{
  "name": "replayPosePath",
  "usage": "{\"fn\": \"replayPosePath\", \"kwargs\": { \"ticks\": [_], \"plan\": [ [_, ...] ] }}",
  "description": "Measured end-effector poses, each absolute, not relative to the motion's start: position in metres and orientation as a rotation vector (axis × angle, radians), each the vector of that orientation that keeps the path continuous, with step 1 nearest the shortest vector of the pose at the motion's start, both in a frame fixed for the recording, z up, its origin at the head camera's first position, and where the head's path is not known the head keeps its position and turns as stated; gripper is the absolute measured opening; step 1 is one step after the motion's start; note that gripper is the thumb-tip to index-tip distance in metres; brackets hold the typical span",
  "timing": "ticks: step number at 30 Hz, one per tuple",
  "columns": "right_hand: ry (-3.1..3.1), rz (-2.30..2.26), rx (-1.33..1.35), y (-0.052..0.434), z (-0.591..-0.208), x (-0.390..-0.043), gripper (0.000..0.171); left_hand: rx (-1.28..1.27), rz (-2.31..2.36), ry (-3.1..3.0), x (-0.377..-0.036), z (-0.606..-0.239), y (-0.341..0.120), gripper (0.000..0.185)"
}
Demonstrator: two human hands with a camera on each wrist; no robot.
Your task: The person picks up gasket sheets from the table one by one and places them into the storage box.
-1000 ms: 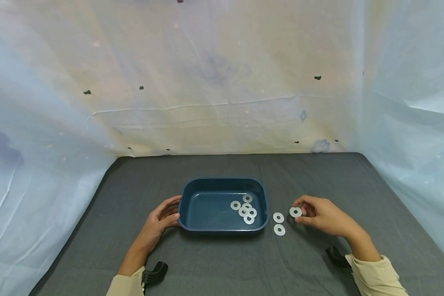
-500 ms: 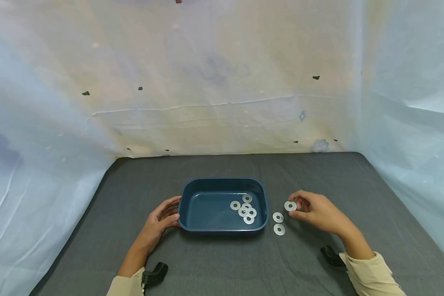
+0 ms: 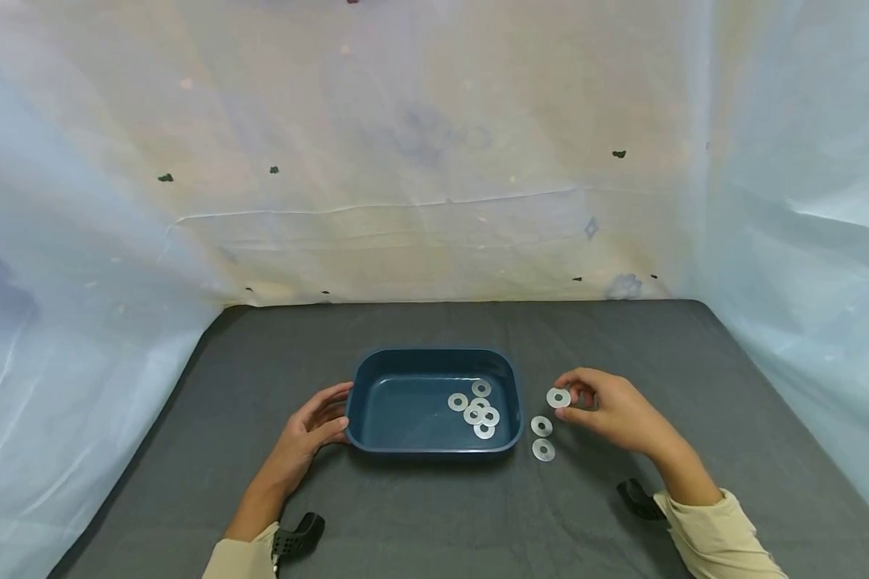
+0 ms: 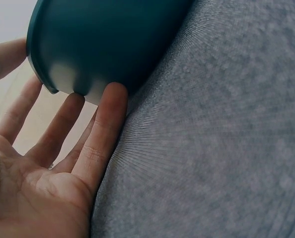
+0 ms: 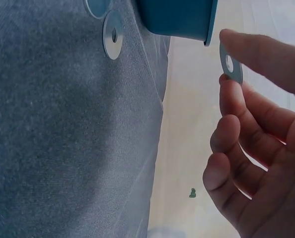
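A dark blue tray point(image 3: 405, 438) sits on the grey cloth and holds several flat metal washers point(image 3: 475, 408) at its right end. My left hand point(image 3: 317, 425) rests against the tray's left wall point(image 4: 103, 44) with straight fingers point(image 4: 105, 129) touching it. My right hand point(image 3: 599, 406) hovers just right of the tray and pinches one washer point(image 3: 558, 397) point(image 5: 230, 64) between thumb and fingertips, lifted off the cloth. Two more washers point(image 3: 541, 426) point(image 3: 543, 449) lie on the cloth between the tray and that hand; one of them point(image 5: 112, 34) shows in the right wrist view.
The grey cloth point(image 3: 434, 515) covers the whole table, with pale sheeting hung behind and at both sides. Black wrist mounts point(image 3: 297, 535) point(image 3: 636, 498) sit at my cuffs.
My right hand has lifted the pinched washer and carried it left and slightly away from me, toward the tray. The left hand has stayed at the tray's wall.
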State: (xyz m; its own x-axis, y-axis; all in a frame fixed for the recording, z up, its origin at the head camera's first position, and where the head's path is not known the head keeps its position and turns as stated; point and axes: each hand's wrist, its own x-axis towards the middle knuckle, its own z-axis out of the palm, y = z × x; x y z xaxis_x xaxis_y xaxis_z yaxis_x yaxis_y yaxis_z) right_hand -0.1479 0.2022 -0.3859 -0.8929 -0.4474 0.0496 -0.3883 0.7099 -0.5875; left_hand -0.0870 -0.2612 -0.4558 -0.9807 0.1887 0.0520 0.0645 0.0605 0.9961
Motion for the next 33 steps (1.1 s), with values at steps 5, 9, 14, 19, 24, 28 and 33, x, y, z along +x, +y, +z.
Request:
{"fn": "replayPosePath", "kwargs": {
  "ticks": [5, 9, 14, 19, 24, 28, 33],
  "plan": [
    [2.815, -0.927, -0.693, 0.199, -0.389, -0.145, 0.030, 0.253, 2.058, 2.242, -0.085, -0.454, -0.263, 0.052],
    [2.816, -0.923, -0.688, 0.198, -0.390, -0.143, 0.029, 0.246, 2.047, 2.250, -0.085, -0.454, -0.263, 0.051],
    [2.829, -0.930, -0.698, 0.195, -0.387, -0.142, 0.029, 0.218, 2.043, 2.255, -0.086, -0.454, -0.262, 0.051],
    [2.825, -0.945, -0.711, 0.191, -0.383, -0.141, 0.029, 0.218, 2.046, 2.245, -0.086, -0.454, -0.261, 0.052],
    [2.805, -0.962, -0.755, 0.182, -0.380, -0.143, 0.029, 0.235, 2.054, 2.228, -0.086, -0.455, -0.260, 0.052],
    [2.800, -0.967, -0.787, 0.175, -0.378, -0.145, 0.029, 0.242, 2.071, 2.224, -0.087, -0.455, -0.260, 0.051],
    [2.802, -0.950, -0.790, 0.169, -0.378, -0.147, 0.031, 0.240, 2.066, 2.234, -0.087, -0.455, -0.261, 0.051]
  ]
}}
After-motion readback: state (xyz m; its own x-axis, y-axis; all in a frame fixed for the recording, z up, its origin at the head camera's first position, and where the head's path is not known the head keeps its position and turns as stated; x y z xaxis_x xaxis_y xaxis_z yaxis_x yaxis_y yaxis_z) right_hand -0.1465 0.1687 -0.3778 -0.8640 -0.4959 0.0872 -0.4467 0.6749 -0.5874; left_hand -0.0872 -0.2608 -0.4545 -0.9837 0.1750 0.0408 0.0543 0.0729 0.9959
